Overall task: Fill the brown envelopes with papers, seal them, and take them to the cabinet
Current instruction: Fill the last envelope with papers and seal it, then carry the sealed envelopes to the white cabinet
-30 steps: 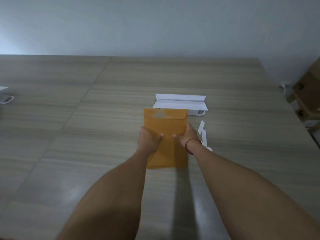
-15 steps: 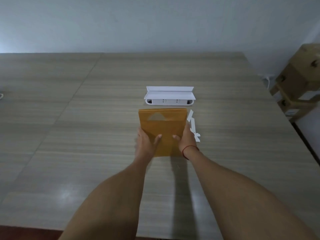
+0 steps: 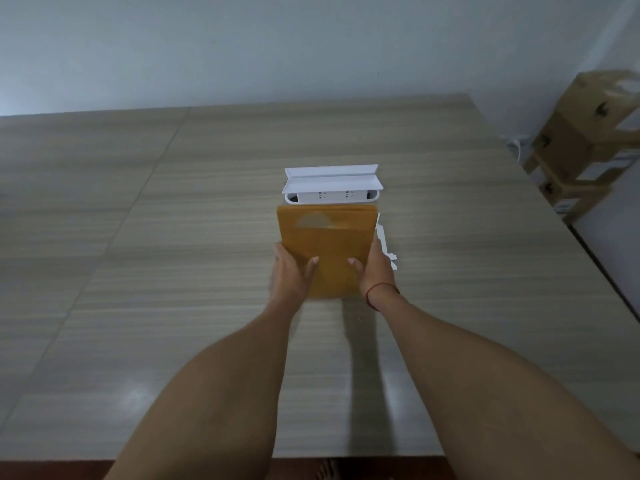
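A stack of brown envelopes [image 3: 329,237] is held upright-tilted above the wooden table [image 3: 173,237], flap side toward me, with a pale half-round patch near the top edge. My left hand [image 3: 291,271] grips its lower left side, thumb across the front. My right hand [image 3: 372,268], with a red string at the wrist, grips the lower right side the same way. The stack's bottom edge hangs just above the tabletop. No cabinet is in view.
A white power strip box with a raised lid [image 3: 330,185] stands just behind the envelopes. White paper strips [image 3: 384,244] lie on the table to the right of them. Cardboard boxes [image 3: 585,140] are stacked past the table's right edge. The table's near edge runs along the bottom.
I have stepped back, so the table's near edge and floor have come into view. Both hands keep the envelopes, now lifted slightly and closer to the white box in the picture.
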Demonstrator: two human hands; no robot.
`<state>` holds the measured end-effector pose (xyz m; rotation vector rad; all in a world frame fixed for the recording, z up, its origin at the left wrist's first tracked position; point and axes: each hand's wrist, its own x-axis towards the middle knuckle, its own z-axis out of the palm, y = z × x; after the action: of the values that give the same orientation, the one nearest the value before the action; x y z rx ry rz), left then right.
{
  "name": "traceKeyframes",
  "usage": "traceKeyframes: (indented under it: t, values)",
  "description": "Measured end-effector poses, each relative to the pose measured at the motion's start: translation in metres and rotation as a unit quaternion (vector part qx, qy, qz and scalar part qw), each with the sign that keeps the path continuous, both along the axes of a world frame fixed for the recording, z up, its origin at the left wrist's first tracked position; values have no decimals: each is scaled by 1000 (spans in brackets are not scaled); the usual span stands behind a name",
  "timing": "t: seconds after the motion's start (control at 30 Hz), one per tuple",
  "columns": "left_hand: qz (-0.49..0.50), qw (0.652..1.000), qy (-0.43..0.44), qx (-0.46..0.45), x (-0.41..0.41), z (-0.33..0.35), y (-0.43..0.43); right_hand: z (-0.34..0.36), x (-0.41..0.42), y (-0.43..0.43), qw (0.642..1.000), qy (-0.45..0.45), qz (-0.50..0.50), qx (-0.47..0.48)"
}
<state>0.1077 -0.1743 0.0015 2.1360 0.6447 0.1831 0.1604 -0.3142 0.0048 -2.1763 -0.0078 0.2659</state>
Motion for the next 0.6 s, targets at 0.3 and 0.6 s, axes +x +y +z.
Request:
traceKeyframes:
  t: [0.3, 0.6]
  values:
    - [-183, 982, 42, -18, 62, 83, -89, 60, 12, -90, 979, 17, -196, 56]
    - [-433, 894, 113, -6, 67, 140, -364, 110, -52, -345, 891, 2, -453, 20]
